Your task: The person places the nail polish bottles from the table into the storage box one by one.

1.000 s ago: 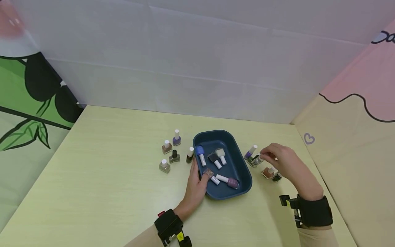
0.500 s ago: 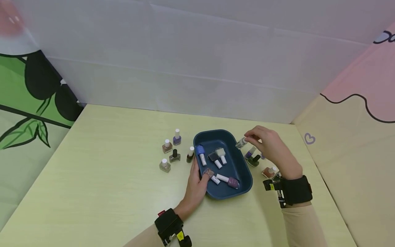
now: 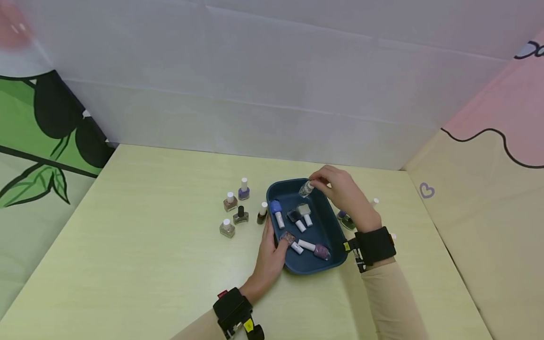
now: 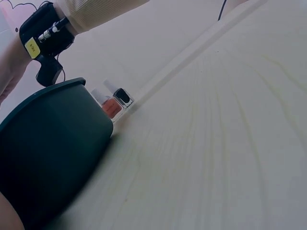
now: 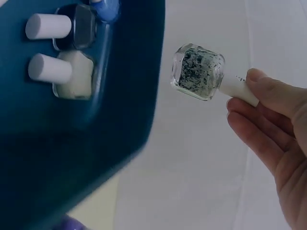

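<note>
Worktop (image 3: 148, 245) — pale yellow; carries the dark blue tray (image 3: 319, 224), five upright bottles (image 3: 240, 216) to its left — further bottles (image 3: 348, 222) right.

Five inner bottles (image 3: 304, 210) lie in the tray (image 3: 326, 224) on the worktop (image 3: 148, 236). Left of the tray stand five outer bottles (image 3: 241, 216); right of it, partly hidden bottles (image 3: 347, 222); behind it, a wall (image 3: 255, 94). Above its far end is a held bottle (image 3: 305, 189).
</note>
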### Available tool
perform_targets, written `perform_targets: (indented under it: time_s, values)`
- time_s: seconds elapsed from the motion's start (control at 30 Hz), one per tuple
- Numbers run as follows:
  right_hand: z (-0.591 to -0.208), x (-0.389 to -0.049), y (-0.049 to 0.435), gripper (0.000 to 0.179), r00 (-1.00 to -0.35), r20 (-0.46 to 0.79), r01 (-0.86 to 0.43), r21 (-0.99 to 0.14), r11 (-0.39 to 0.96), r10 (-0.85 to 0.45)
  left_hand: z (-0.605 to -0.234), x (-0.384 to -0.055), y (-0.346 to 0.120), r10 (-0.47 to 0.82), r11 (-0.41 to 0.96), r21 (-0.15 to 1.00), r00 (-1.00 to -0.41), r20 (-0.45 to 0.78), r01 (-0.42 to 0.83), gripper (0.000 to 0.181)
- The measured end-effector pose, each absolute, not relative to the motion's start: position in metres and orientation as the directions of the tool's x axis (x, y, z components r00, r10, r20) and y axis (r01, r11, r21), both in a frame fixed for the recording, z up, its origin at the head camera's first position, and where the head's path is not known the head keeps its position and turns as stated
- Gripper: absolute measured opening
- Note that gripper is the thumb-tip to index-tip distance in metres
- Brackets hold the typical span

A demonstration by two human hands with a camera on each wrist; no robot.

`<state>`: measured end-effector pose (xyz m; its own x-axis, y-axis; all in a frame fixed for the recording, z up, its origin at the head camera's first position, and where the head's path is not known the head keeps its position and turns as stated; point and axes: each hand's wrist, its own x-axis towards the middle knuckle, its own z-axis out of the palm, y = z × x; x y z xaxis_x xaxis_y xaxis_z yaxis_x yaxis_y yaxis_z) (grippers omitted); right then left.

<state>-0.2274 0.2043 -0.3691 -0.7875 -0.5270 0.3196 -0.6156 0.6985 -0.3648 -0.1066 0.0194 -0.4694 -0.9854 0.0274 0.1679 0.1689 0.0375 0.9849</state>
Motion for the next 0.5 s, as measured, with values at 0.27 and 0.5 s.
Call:
perform_targets:
  time_s: [0.27,0.5]
  values:
    - [-0.392,-0.235,0.189,0.018,-0.766,0.33,-0.643,-0.389,0.659,-0.552,-0.478,-0.109,0.02,0.031,0.011,0.986,-0.985,0.169,0.169,0.073]
    - [-0.411,-0.239,0.179,0.015,-0.799,0.242,-0.598,-0.421,0.682,-0.551,-0.498,-0.115,0.024,0.027,0.033,0.987,-0.987,0.156,0.156,0.073]
